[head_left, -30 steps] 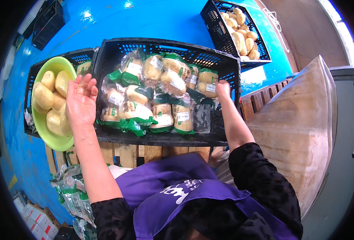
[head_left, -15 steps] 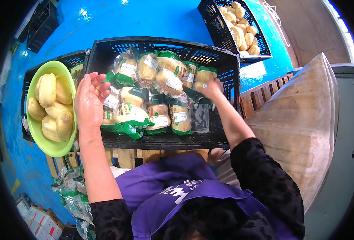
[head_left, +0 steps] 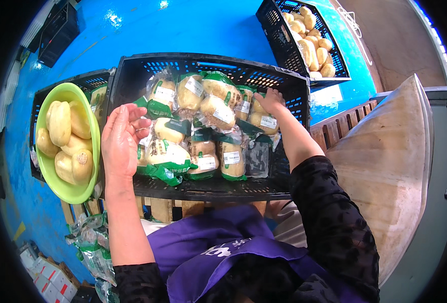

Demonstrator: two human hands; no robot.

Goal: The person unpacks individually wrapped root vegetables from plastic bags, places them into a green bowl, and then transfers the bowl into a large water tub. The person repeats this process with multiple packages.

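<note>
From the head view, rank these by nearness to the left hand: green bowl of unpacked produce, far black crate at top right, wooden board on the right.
From the left hand:
1. Green bowl, just to its left.
2. Far black crate, up and to the right.
3. Wooden board, far right.

The left hand has dropped lower over the packed potatoes.

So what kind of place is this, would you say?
Probably a produce packing area. A black plastic crate holds bagged, labelled yellowish tubers, a green bowl holds loose ones, and another crate of loose tubers sits on the blue floor. Both hands, left and right, reach into the crate.
</note>
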